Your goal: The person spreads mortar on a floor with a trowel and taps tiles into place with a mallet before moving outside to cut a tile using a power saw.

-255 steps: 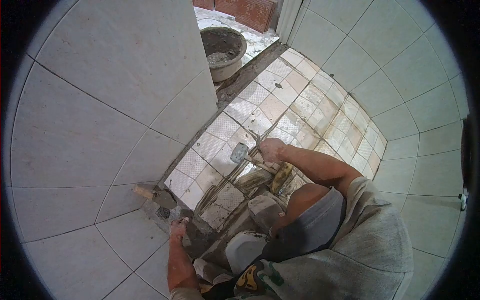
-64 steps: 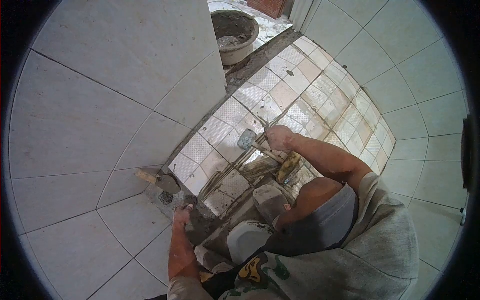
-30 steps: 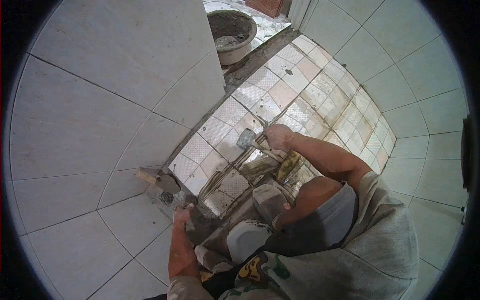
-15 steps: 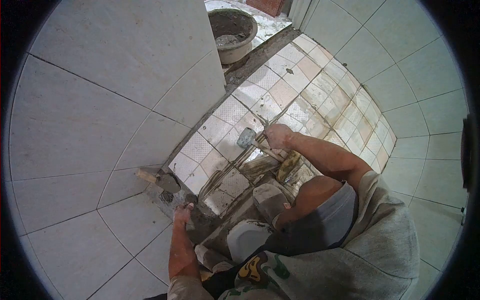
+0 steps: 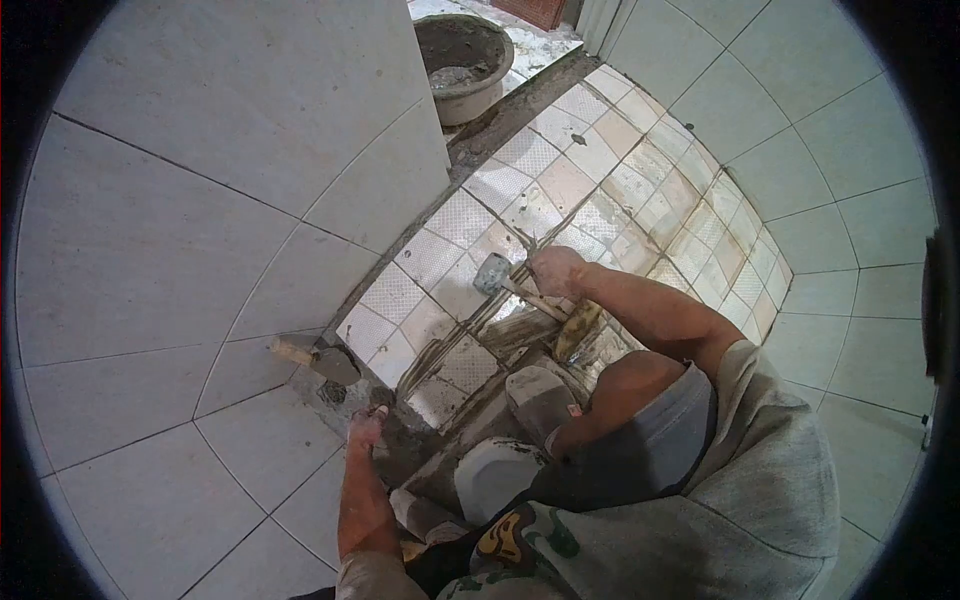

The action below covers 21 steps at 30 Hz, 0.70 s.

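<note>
My right hand (image 5: 557, 272) is closed in a fist low over the tiled floor (image 5: 463, 220), its fingers at a grout-smeared joint; I cannot tell what it grips. Just below it lies a mallet (image 5: 492, 274) with a pale head and light handle. By the handle's end is a dirty yellowish piece (image 5: 577, 333). At lower left, my left hand (image 5: 367, 427) has its fingers curled together beside the wet grey mortar (image 5: 405, 425) at the tile edge. Close above that hand rests a trowel (image 5: 336, 366) with a wooden handle, near the wall's foot.
A large tub (image 5: 463, 80) with grey mix inside stands past the threshold. Large pale tiles cover the left wall (image 5: 200, 180) and the right wall (image 5: 800, 130). Near my feet is a white rounded object (image 5: 495, 478). My shoe (image 5: 537, 400) is at the mortar's edge.
</note>
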Available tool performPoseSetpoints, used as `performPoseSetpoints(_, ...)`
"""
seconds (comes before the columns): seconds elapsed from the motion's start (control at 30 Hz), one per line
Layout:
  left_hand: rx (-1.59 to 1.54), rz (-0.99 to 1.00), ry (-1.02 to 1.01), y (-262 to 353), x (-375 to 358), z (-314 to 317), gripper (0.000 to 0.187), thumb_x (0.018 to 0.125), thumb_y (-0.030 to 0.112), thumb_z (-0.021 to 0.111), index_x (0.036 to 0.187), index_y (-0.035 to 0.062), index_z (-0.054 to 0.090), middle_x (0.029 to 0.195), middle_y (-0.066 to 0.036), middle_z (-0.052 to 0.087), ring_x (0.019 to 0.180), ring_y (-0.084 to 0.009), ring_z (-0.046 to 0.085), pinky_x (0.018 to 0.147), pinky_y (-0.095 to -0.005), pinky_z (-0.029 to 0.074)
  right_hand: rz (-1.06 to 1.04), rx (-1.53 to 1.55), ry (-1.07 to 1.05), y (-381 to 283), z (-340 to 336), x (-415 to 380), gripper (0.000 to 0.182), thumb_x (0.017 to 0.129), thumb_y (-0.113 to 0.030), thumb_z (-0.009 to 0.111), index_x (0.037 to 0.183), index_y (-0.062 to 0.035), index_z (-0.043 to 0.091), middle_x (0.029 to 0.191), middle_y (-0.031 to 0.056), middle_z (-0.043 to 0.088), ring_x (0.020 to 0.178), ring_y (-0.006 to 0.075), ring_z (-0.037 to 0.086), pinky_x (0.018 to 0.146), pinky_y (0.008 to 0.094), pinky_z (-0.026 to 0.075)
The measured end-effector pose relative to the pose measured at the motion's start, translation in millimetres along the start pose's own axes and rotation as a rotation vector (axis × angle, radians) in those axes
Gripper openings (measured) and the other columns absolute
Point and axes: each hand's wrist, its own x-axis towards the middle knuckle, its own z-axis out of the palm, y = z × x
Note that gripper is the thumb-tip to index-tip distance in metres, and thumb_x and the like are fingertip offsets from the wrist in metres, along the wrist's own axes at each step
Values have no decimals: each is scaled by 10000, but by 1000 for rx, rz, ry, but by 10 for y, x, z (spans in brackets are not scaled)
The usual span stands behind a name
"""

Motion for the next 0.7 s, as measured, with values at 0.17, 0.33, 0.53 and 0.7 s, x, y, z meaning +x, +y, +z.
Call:
performPoseSetpoints(0.17, -20, -19, -3, 65, -48, -34, 444, 817, 370, 623, 1125, 52, 660, 1087, -225, 650, 1062, -361, 607, 913, -415, 450, -7, -12, -14, -2, -12, 1, 578, 790, -578, 576, 877, -16, 677, 897, 218, 663, 876, 374, 644, 775, 450, 531)
performPoseSetpoints(0.33, 22, -40, -90, -101, 145, 19, 469, 816, 385, 614, 1124, 34, 653, 1089, -222, 649, 1052, -350, 613, 902, -408, 458, -23, -9, 48, -9, -11, -34, 397, 762, -394, 609, 887, -24, 681, 897, 211, 667, 874, 363, 649, 771, 441, 536)
performPoseSetpoints(0.53, 23, 43, -16, -240, 231, 95, 456, 820, 382, 599, 1091, 21, 664, 987, -204, 680, 965, -349, 642, 860, -402, 474, 21, -3, 20, -56, -84, -60, 298, 692, -227, 619, 893, -17, 680, 883, 202, 671, 861, 351, 658, 756, 435, 542)
performPoseSetpoints(0.7, 60, 27, -38, 132, -73, -79, 447, 828, 353, 597, 1121, 20, 651, 968, -183, 685, 921, -325, 652, 828, -400, 482, 32, -20, -15, -26, -36, -16, 319, 714, -277, 632, 891, -16, 678, 887, 198, 671, 875, 348, 655, 769, 435, 540)
